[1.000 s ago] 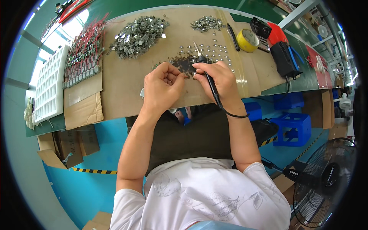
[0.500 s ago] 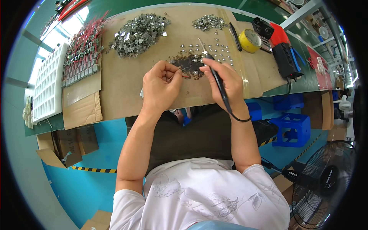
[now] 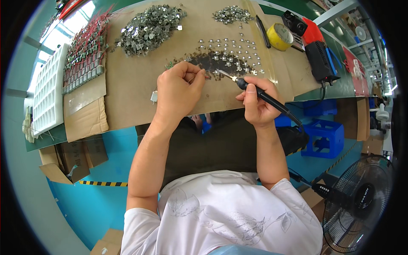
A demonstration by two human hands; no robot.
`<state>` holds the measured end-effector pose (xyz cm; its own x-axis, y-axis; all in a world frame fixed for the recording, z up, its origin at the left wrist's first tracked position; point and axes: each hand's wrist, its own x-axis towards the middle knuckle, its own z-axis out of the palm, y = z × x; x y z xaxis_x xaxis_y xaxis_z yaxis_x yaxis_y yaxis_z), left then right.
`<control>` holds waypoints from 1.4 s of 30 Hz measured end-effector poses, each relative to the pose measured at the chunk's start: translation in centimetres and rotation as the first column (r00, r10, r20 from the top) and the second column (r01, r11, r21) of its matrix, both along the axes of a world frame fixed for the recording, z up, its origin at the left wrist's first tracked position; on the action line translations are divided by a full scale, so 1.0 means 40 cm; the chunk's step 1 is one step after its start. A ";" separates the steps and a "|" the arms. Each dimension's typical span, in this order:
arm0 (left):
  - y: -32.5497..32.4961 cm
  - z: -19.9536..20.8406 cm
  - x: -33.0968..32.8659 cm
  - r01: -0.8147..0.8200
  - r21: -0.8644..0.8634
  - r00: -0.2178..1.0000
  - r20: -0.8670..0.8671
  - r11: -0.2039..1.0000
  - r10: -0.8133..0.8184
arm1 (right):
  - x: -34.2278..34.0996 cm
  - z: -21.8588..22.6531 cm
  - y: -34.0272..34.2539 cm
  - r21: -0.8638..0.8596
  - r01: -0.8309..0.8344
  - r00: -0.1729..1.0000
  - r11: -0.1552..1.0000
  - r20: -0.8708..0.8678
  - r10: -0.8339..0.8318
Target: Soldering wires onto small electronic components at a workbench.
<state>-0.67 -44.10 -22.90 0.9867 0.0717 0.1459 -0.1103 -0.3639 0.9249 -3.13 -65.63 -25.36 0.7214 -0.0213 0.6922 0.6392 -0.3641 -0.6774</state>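
Note:
My left hand [image 3: 180, 87] is closed, thumb and fingertips pinched on what looks like a thin wire, its end red; the fingers hide most of it. A small pale block [image 3: 154, 97] shows beside that wrist, and a bit of green beyond the knuckles. My right hand [image 3: 261, 102] is wrapped round the black handle of a soldering iron [image 3: 241, 83]. The iron's metal tip points left, close to the left fingertips, over a dark scorched patch [image 3: 199, 62] on the brown board. Small shiny metal pieces [image 3: 228, 64] stand in rows there.
Two heaps of metal pieces, a large one [image 3: 151, 29] and a small one [image 3: 233, 15], lie farther back. Wired parts [image 3: 85, 63] and a white gridded tray [image 3: 49, 91] are at left. Yellow tape [image 3: 280, 37] and a black power unit [image 3: 319, 63] stand right.
My right hand has swung right and lower, tilting the iron so its tip now points left toward my left fingertips. My left hand stays pinched, slightly nearer the back relative to the board.

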 end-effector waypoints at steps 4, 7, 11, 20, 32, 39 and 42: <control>-0.005 0.009 0.004 0.007 0.055 1.000 -0.022 0.998 -0.006 | 0.006 0.000 -0.010 -0.048 0.019 0.999 0.999 0.034 -0.017; -0.005 0.011 0.005 0.012 0.059 0.999 -0.038 0.998 -0.009 | 0.007 -0.002 -0.015 -0.121 0.004 0.999 0.993 0.049 0.002; -0.007 0.016 0.003 0.012 0.080 0.999 -0.050 0.997 -0.008 | 0.006 0.005 -0.010 -0.125 0.013 0.999 0.992 0.043 -0.008; -0.005 0.012 0.004 0.020 0.090 0.998 -0.067 0.996 -0.014 | 0.008 0.007 -0.005 -0.095 0.008 0.999 0.995 0.046 -0.003; -0.003 -0.005 0.012 0.034 0.079 0.995 -0.099 0.996 -0.026 | 0.010 0.016 -0.004 -0.130 0.012 0.997 0.991 0.071 -0.002; -0.005 0.000 0.013 0.047 0.071 0.991 -0.127 0.996 -0.038 | 0.009 0.010 -0.009 -0.138 0.004 0.998 0.990 0.063 0.005; -0.004 -0.002 0.013 0.053 0.073 0.994 -0.104 0.996 -0.046 | 0.005 0.010 -0.010 -0.138 0.018 0.999 0.990 0.047 -0.012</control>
